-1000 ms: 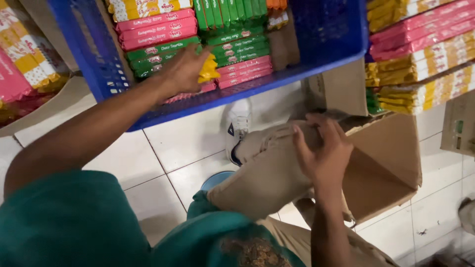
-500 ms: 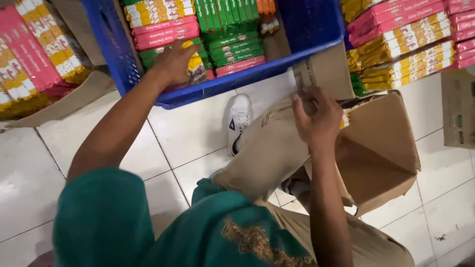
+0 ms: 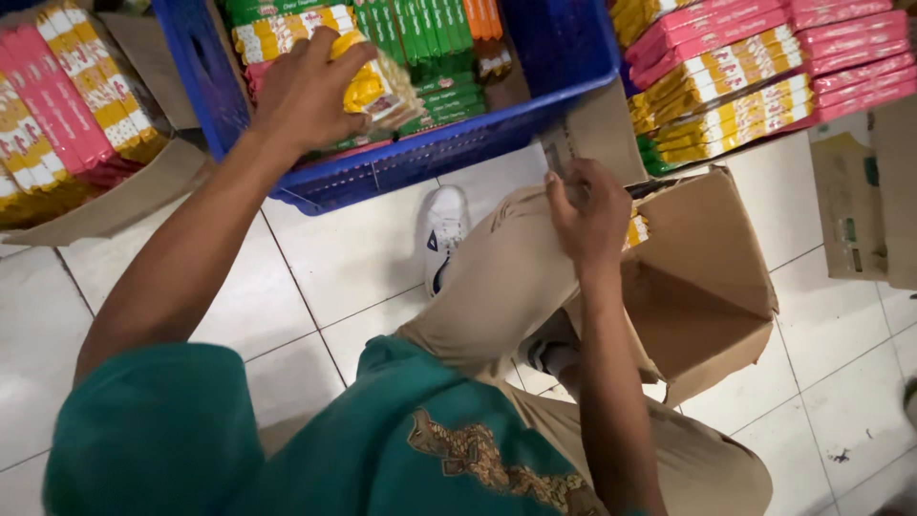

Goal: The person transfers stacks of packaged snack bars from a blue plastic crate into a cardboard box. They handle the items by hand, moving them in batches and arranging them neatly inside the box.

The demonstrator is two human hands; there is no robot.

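Observation:
My left hand (image 3: 304,88) is closed on a yellow snack packet (image 3: 374,86) inside the blue plastic crate (image 3: 564,57), above rows of green, pink and yellow packets (image 3: 430,38). My right hand (image 3: 590,212) rests over my raised knee at the edge of an open brown cardboard box (image 3: 712,287); its fingers are curled, and what they hold is hidden. A bit of yellow packet (image 3: 636,229) shows in the box just past that hand.
Stacks of pink and yellow packets (image 3: 755,76) lie at the upper right and more in a cardboard tray (image 3: 57,134) at the left. My white shoe (image 3: 441,234) stands on the white tiled floor. Another carton (image 3: 860,191) stands at the right edge.
My left hand has shifted within the crate and lifted a yellow packet. My right hand has stayed at the box edge by my knee. The camera has moved closer.

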